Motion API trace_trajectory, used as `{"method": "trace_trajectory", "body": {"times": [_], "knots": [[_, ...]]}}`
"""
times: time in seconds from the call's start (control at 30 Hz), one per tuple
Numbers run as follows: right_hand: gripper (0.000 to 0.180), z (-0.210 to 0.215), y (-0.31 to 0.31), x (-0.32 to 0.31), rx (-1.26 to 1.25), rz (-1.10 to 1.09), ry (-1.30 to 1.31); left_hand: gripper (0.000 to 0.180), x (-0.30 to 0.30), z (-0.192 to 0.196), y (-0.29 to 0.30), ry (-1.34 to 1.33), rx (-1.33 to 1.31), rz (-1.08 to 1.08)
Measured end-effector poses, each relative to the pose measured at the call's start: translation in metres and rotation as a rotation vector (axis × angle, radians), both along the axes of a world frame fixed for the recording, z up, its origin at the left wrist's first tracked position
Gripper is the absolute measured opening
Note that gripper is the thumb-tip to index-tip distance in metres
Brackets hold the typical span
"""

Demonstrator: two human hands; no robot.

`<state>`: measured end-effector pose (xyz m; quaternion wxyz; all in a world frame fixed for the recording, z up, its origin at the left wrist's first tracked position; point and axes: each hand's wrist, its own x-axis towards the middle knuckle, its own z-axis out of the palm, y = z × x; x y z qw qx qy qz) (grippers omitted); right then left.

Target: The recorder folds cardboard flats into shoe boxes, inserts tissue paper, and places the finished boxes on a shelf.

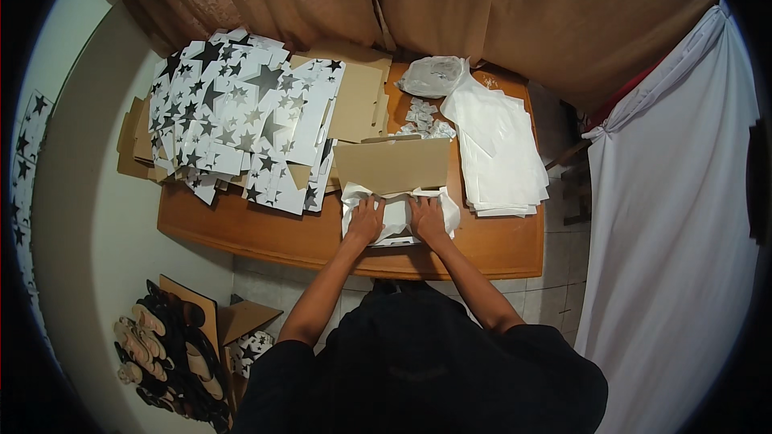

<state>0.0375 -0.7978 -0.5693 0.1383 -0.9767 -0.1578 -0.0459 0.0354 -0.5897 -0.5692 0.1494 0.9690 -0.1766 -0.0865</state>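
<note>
A cardboard box (392, 165) stands at the table's near edge, its brown lid raised on the far side. Crumpled white tissue paper (396, 218) lines it and spills over the left and right walls. On the left part of the paper rests my left hand (366, 222), fingers apart and pointing away from me. My right hand (427, 220) lies on the right part in the same way, fingers spread. Both palms face down, touching the paper. Whatever lies under the paper is hidden.
Star-printed flattened boxes (241, 112) pile up on the left of the wooden table (498, 249). White paper sheets (503, 157) are stacked at right, near small sachets (420, 115) and a clear plastic bag (433, 76). Several shoes (145, 337) stand low at left.
</note>
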Motion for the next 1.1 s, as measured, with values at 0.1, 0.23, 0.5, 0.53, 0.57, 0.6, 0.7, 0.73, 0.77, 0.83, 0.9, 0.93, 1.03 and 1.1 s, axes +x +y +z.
{"method": "trace_trajectory", "body": {"times": [0.1, 0.23, 0.5, 0.53, 0.57, 0.6, 0.7, 0.73, 0.77, 0.83, 0.9, 0.93, 1.03, 1.1], "knots": [[0.037, -0.013, 0.002, 0.001, -0.003, -0.018, 0.010, 0.074, 0.003, -0.010, -0.003, -0.034, 0.023, 0.008], [0.041, -0.027, 0.003, 0.007, 0.067, 0.007, 0.175, 0.077, 0.005, -0.018, -0.004, 0.091, 0.032, 0.004], [0.061, -0.036, -0.004, 0.008, -0.019, 0.017, 0.437, 0.088, 0.005, -0.024, -0.002, 0.257, 0.057, 0.008], [0.059, -0.039, -0.004, 0.008, 0.017, 0.001, 0.431, 0.093, 0.006, -0.024, -0.002, 0.274, 0.061, 0.024], [0.059, -0.042, -0.003, 0.008, 0.017, 0.000, 0.435, 0.097, 0.006, -0.025, -0.002, 0.293, 0.064, 0.040], [0.058, -0.042, -0.002, 0.008, -0.005, -0.014, 0.421, 0.097, 0.008, -0.025, -0.004, 0.293, 0.064, 0.036], [0.056, -0.042, 0.002, 0.006, -0.046, -0.033, 0.408, 0.103, 0.011, -0.029, -0.005, 0.313, 0.118, 0.070], [0.056, -0.041, 0.004, 0.006, -0.066, -0.037, 0.407, 0.105, 0.008, -0.032, -0.003, 0.294, 0.114, 0.079], [0.056, -0.039, 0.005, 0.008, -0.065, -0.035, 0.406, 0.106, 0.007, -0.035, -0.001, 0.275, 0.110, 0.089], [0.056, -0.044, -0.001, 0.005, -0.122, -0.059, 0.455, 0.103, 0.009, -0.029, -0.005, 0.305, 0.111, 0.068], [0.058, -0.060, -0.014, 0.005, -0.077, -0.086, 0.436, 0.099, 0.013, -0.024, -0.014, 0.323, 0.112, 0.028], [0.059, -0.053, -0.009, 0.009, -0.026, -0.071, 0.412, 0.094, 0.012, -0.031, -0.011, 0.288, 0.083, 0.036], [0.067, 0.013, 0.018, 0.017, 0.106, -0.088, 0.853, 0.083, 0.003, -0.056, 0.010, 0.309, 0.022, 0.096], [0.061, 0.006, 0.013, 0.017, 0.075, -0.054, 0.812, 0.070, 0.010, -0.039, -0.004, 0.345, 0.006, 0.113]]}}
